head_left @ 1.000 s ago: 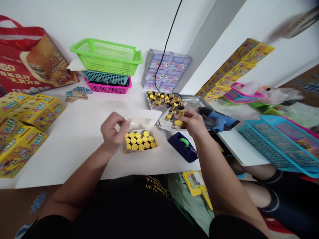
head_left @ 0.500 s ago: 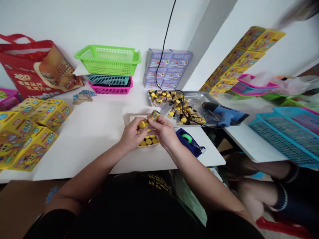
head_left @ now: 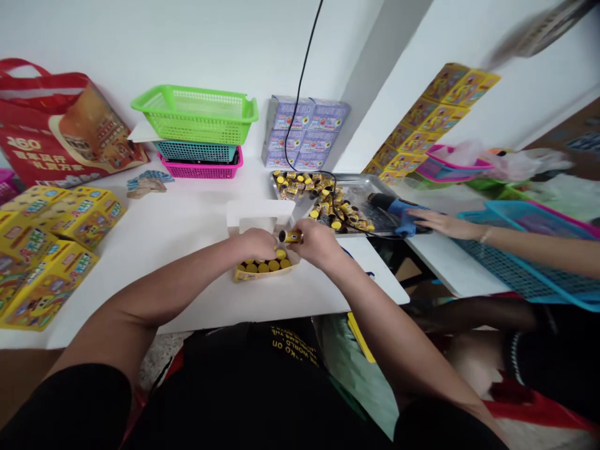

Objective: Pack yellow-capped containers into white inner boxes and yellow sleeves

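An open carton (head_left: 264, 275) stands on the white table, packed with small tubes whose yellow caps (head_left: 263, 267) face up. My left hand (head_left: 259, 242) reaches down into it from the left, fingers curled; whatever lies between the fingertips is hidden. Just right of it, over the carton's right end, my right hand (head_left: 319, 242) is closed on a small yellow printed tube (head_left: 294, 237). That tube lies sideways, its dark end pointing left. The carton's white flap (head_left: 238, 212) stands up behind my hands.
Behind lies a metal tray (head_left: 360, 181) of loose tubes (head_left: 323, 194). A co-worker's hand (head_left: 434, 222) touches a blue heat gun (head_left: 404, 215) there. Yellow boxes (head_left: 60, 250) stand left, stacked baskets (head_left: 199, 119) at the back, a blue basket (head_left: 525, 275) right.
My left hand has gone down into the carton; both hands held tubes above it before. My right hand has turned its tube sideways. A co-worker's arm has come in to the heat gun.
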The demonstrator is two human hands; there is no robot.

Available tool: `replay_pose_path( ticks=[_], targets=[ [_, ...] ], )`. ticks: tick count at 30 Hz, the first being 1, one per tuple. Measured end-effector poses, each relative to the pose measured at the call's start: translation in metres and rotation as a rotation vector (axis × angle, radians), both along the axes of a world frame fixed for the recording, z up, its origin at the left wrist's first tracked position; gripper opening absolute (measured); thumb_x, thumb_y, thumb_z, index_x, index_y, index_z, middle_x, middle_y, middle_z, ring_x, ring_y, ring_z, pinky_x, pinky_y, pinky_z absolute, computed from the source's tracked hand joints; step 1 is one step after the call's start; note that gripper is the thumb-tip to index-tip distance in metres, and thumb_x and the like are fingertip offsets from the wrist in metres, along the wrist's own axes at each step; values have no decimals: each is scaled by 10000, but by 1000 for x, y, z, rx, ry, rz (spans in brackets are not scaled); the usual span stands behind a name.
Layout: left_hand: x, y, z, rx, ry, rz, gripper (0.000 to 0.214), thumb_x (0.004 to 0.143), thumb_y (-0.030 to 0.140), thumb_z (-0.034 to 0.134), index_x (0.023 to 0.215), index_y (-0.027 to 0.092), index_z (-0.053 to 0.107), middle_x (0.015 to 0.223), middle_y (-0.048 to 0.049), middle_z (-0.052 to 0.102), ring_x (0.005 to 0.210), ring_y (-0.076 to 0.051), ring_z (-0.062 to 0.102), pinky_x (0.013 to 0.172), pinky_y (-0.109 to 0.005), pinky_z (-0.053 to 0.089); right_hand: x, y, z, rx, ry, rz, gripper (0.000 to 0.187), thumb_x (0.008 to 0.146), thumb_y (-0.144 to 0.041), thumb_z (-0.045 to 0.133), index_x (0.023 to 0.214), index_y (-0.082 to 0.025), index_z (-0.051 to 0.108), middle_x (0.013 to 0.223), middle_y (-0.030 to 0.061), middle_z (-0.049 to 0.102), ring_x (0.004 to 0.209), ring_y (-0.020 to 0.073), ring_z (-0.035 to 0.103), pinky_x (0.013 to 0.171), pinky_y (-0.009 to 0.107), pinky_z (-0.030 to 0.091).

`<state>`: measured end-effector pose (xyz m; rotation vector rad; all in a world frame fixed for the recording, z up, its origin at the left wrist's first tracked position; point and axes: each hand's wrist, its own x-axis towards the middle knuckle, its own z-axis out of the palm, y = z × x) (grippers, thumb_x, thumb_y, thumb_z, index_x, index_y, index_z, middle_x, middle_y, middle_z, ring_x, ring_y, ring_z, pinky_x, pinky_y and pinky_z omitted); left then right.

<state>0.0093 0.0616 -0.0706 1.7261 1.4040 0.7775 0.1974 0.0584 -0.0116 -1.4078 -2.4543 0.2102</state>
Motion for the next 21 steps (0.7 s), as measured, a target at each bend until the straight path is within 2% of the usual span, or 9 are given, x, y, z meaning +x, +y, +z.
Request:
replay_pose_path(
  ticks=[3,6,8,11,13,16,18,21],
  targets=[
    [-5,6,8,-11,344,-127,303,482,312,805,441,242,513,447,-24,442,693,-296,583,715,-350,369,-4,4,4,-105,9,-30,245,710,-216,821,905,-177,679,891,38,706,778,189,620,688,260,424],
    [-12,2,22,-8,460,-131,264,523,325,757,466,238,514,469,-31,446,675,-290,560,714,-355,347,-6,9,5,-174,-2,-29,190,795,-288,804,908,-176,700,846,32,710,766,186,631,674,258,420],
    [-17,-3,28,-1,443,-129,265,532,326,746,461,235,508,462,-26,434,635,-267,534,693,-342,335,-7,10,4,-136,-27,-6,140,870,-307,741,892,-171,714,870,57,721,810,197,651,711,266,437],
    [-24,-13,32,62,305,-93,231,532,338,756,490,236,553,461,-8,453,544,-206,460,624,-299,303,-13,7,3,-34,-70,36,116,922,-168,614,922,-163,731,960,94,737,921,208,674,812,272,466],
    [-29,-20,33,101,183,-41,212,526,342,774,508,240,589,463,5,477,494,-175,405,584,-278,273,-17,3,0,21,-136,69,243,883,-56,569,1049,-143,724,1049,116,734,950,211,672,838,275,480],
    [-33,-33,38,136,64,-1,142,531,310,773,541,250,645,477,15,509,486,-167,385,569,-269,234,-19,1,-7,60,-228,145,402,848,-12,580,1216,-143,679,1156,116,706,939,202,660,818,262,489],
    [-36,-46,44,157,56,3,85,557,274,753,590,251,679,513,11,535,520,-176,403,584,-276,215,-14,-1,-13,70,-233,156,354,886,-37,570,1195,-160,690,1140,105,696,942,202,654,803,259,489],
    [-44,-69,57,200,21,56,76,619,238,735,686,244,700,599,-3,582,591,-193,442,613,-290,215,-2,-3,-16,108,-184,65,193,941,-121,573,1055,-152,726,1063,124,680,960,232,652,790,291,497]
  ],
)
